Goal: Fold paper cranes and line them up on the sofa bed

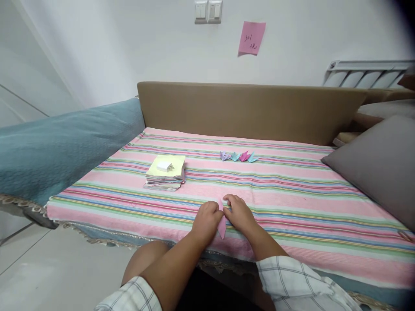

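A narrow folded piece of pink paper point(221, 227) lies on the striped cloth near its front edge, its pointed end toward me. My left hand point(207, 220) is closed on the paper's left side, the thumb pressing near its middle. On the right side, my right hand point(239, 212) has its fingers curled around the paper's upper part, thumb and fingertips at its edge. Farther back stands a row of several small folded paper pieces in purple, teal and pink point(244, 156). To the left is a stack of square paper point(165, 175) with a small white box point(164, 166) on its yellow top sheet.
The striped cloth point(285, 172) covers the sofa seat, with a brown backrest point(243, 108) behind. A blue-covered armrest point(71, 147) bounds the left, a grey cushion point(379, 168) the right. A pink note point(252, 38) hangs on the wall beside switches point(208, 11).
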Motion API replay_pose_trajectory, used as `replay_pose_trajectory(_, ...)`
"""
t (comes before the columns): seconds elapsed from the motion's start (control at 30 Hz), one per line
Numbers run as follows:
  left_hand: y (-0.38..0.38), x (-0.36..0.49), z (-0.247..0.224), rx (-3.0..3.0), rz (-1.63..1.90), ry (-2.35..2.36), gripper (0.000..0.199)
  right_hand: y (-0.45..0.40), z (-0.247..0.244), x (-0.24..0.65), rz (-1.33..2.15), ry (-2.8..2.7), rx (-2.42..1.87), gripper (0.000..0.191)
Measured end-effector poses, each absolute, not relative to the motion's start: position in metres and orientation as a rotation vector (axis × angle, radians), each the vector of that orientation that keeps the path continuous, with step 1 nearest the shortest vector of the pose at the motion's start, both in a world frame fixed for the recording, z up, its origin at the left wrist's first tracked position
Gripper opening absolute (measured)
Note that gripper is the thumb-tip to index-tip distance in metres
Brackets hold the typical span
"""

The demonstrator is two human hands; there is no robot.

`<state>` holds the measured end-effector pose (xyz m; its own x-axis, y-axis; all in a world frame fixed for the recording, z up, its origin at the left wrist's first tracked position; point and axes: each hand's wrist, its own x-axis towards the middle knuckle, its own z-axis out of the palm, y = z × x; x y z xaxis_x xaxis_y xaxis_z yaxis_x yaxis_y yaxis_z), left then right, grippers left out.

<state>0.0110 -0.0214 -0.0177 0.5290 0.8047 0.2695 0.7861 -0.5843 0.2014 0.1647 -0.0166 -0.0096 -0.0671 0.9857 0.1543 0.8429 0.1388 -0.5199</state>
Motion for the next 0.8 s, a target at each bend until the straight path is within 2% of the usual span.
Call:
replay_pose_trajectory(0.13,-0.025,0.012,-0.010,2.744,0.374,1.306,0.023,-0.023,-0.005,0.167,0.406,-1.942,-1.829,0.016)
replay_pose_trajectory(0.33,-0.031,0.015,-0.002,2.630,0.227,1.415,0.021,-0.026,-0.004,0.164,0.386,-1.952,-1.849,0.017)
replay_pose_trajectory(0.8,-0.032,0.009,-0.008,2.471,0.428,1.420,0.021,-0.026,0.001,0.154,0.620,-1.781,-1.775,0.007)
